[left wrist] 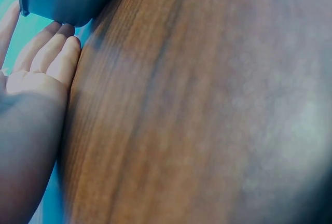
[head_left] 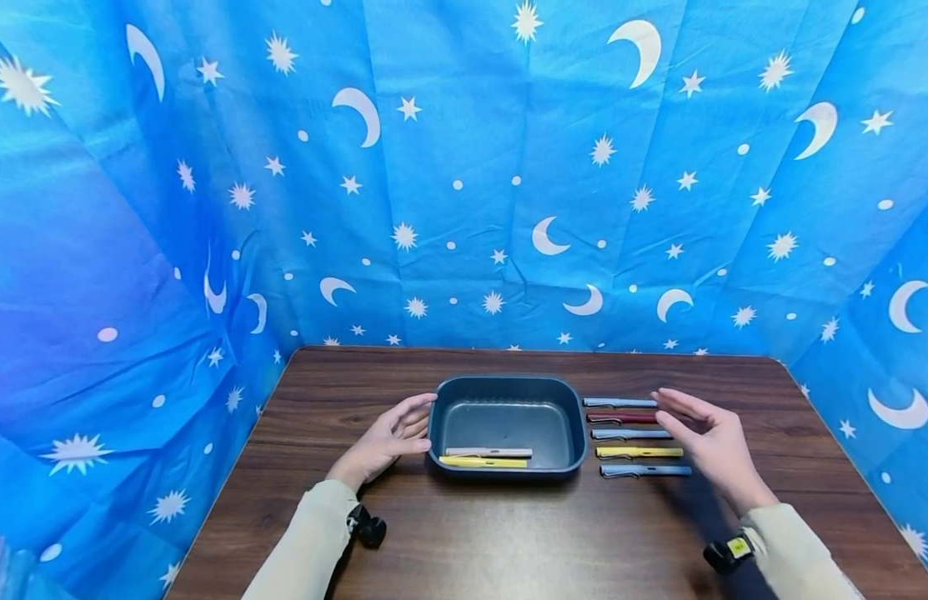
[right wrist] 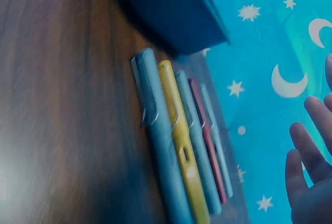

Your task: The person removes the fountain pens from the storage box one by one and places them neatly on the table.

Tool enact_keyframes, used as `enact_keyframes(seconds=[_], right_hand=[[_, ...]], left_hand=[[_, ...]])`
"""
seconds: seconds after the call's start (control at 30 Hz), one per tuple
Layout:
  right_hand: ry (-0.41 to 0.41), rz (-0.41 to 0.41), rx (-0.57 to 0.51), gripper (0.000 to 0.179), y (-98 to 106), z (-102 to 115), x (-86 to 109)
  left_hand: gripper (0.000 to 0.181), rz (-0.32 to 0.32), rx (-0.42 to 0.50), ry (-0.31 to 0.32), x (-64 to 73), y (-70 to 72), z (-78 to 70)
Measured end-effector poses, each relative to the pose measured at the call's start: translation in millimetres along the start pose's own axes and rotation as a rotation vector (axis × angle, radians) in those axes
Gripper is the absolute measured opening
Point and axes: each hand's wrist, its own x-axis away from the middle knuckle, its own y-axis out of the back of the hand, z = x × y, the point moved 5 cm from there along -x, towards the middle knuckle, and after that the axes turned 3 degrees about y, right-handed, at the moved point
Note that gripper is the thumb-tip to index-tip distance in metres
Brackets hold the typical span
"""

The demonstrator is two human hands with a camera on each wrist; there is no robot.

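Note:
A dark blue-grey rectangular bin stands mid-table, holding a pale greyish pen and a yellow pen along its near wall. My left hand rests against its left side, thumb and fingers extended along the outer wall. Right of the bin, several capped pens lie in a column: a light blue pen farthest, then a dark red pen, another blue pen, a yellow pen and a nearest blue pen. My right hand hovers by the right ends of the farther pens, fingers loosely extended and holding nothing.
The brown wood-grain table runs back to a blue cloth with white moons and stars, which also hangs at both sides. Black wrist devices sit at both cuffs, over light sleeves.

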Motion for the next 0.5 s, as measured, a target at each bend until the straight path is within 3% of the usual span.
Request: enact_keyframes(seconds=[0.5], right_hand=[[0.034, 0.039, -0.099, 0.043, -54, 23, -32.7]], left_hand=[[0.073, -0.001, -0.014, -0.007, 0.7, -1.2, -1.4]])
